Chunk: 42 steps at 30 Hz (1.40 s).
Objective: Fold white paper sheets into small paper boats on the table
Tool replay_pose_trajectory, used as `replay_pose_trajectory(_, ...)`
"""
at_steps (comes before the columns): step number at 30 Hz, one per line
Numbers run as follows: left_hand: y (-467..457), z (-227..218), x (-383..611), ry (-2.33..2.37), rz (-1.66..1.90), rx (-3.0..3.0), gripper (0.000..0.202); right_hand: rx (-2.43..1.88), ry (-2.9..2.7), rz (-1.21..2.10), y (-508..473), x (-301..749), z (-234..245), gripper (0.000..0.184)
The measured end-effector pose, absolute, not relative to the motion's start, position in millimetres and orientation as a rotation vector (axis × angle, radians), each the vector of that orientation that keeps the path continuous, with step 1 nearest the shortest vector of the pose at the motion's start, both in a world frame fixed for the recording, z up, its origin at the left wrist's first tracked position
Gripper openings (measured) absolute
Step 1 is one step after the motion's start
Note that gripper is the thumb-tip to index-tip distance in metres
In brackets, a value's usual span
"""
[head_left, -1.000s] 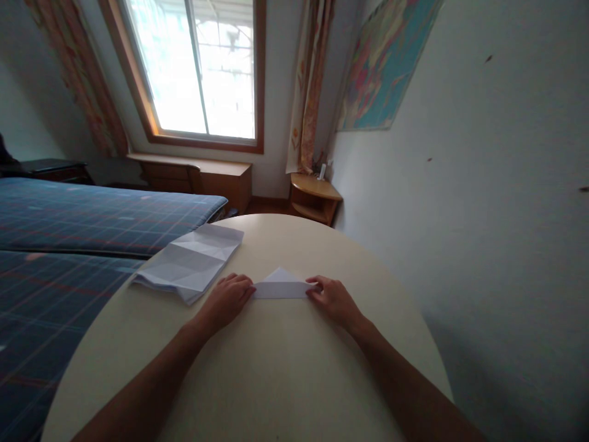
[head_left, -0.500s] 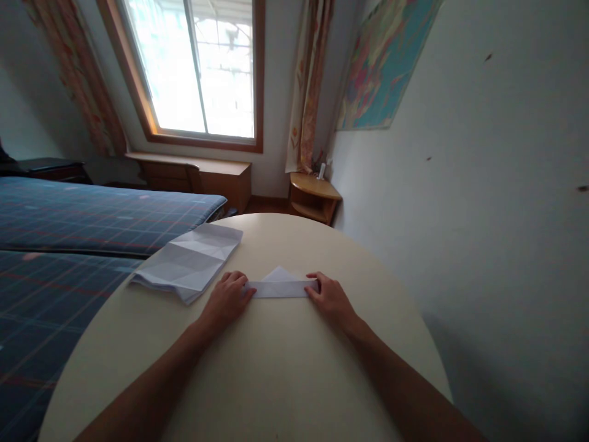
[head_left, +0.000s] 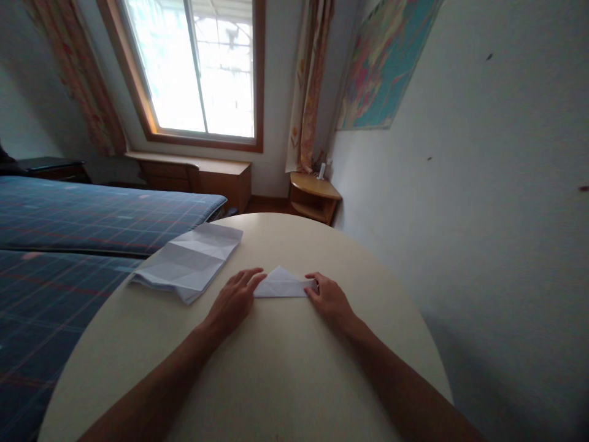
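A small white folded paper [head_left: 281, 288] lies on the table in front of me, with a low pointed peak on its far side and a straight near edge. My left hand [head_left: 234, 299] is at its left end, thumb and fingers bent round the paper there and covering that corner. At the other end, my right hand [head_left: 330, 297] pinches the narrow strip between thumb and fingers. The fingertips of both hands partly hide the paper's ends.
The round cream table [head_left: 280, 362] carries several creased white sheets [head_left: 193, 261] at its left edge. Beyond that edge is a bed with a blue plaid cover [head_left: 105, 215]. A white wall [head_left: 483, 245] stands to the right, and a small corner shelf [head_left: 315, 187] behind.
My left hand has shifted slightly right and turned inward. The paper's left end is now folded over, so the strip looks shorter there. My right hand has hardly moved.
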State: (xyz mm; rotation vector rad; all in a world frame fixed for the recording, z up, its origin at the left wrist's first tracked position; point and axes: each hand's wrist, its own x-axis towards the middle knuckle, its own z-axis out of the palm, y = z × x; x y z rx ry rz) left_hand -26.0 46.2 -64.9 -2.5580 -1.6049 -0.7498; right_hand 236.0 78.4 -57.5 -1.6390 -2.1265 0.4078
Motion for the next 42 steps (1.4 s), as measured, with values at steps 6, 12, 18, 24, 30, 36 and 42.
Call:
replay_pose_trajectory(6,33.3,-77.9,-2.2,-1.507,-0.594,-2.866,0.060,-1.642,-2.157,0.389,80.9,237.8,-55.8,0.030)
replay_pose_trajectory(12,24.7,-78.7,8.3,-1.561,-0.380,-2.858,0.058,-1.508,-2.220,0.005,60.8,215.7,-50.6,0.037)
replay_pose_trajectory(18,27.5,-83.8,7.2,-1.537,-0.408,-2.860,0.058,-1.269,-2.560,0.224,39.3,183.5,-74.0,0.059)
replay_pose_trajectory(24,30.9,-86.2,3.8,-1.629,-0.352,-2.775,0.057,-1.431,-2.629,0.254,46.7,199.9,-72.8,0.073)
replay_pose_trajectory(30,24.3,-73.8,8.9,-1.897,-0.242,-2.495,0.057,-1.579,-2.565,0.221,42.3,206.6,-67.5,0.079)
replay_pose_trajectory(36,11.1,-64.8,25.0,-1.864,-0.314,-2.422,0.051,-1.586,-2.516,0.205,40.5,205.6,-61.9,0.072)
replay_pose_trajectory(42,15.2,-77.8,27.6,-1.764,-0.391,-2.524,0.049,-1.576,-2.548,0.077,29.3,197.3,-49.9,0.053)
